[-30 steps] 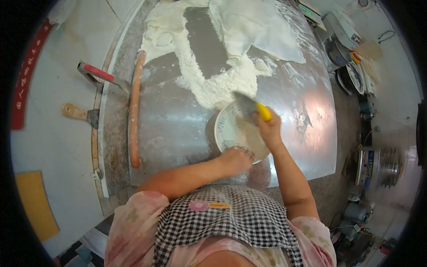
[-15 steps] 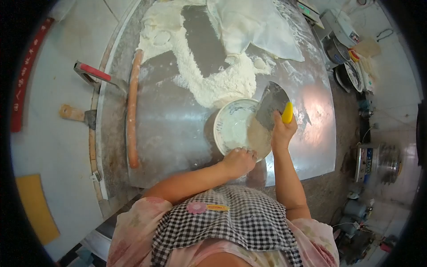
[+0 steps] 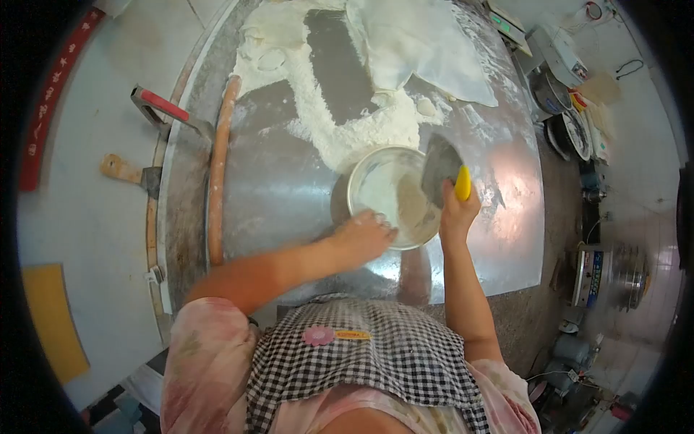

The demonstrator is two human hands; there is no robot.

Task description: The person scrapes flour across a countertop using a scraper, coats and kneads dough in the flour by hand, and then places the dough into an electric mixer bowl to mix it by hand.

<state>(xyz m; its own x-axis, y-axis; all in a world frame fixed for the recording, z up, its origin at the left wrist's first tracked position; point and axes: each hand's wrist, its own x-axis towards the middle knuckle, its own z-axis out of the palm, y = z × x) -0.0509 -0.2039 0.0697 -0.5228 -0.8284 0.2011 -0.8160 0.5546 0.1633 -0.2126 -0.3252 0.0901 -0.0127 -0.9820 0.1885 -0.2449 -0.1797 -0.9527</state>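
A round, pale bowl (image 3: 356,181) stands on the metal table, its surface smeared by motion. Inside it, a beige wet-looking mass (image 3: 416,206) lies toward the right side. My left hand (image 3: 365,235) is at the lower left rim, fingers curled over the edge and blurred. In my right hand (image 3: 459,212) is a dough scraper (image 3: 439,165), gripped by its yellow handle, the broad metal blade upright over the right rim. Loose flour (image 3: 376,130) lies just beyond the bowl.
A long wooden rolling pin (image 3: 219,173) lies along the table's left side. Beside it are a red-handled tool (image 3: 165,105) and a wooden-handled scraper (image 3: 121,168). White cloth (image 3: 426,50) covers part of the far table. A scale (image 3: 506,29) and pots (image 3: 567,134) stand at the right.
My left hand has slid left along the rim, its forearm swinging left. The bowl now looks smeared, as if turning. My right hand still holds the scraper in nearly the same place.
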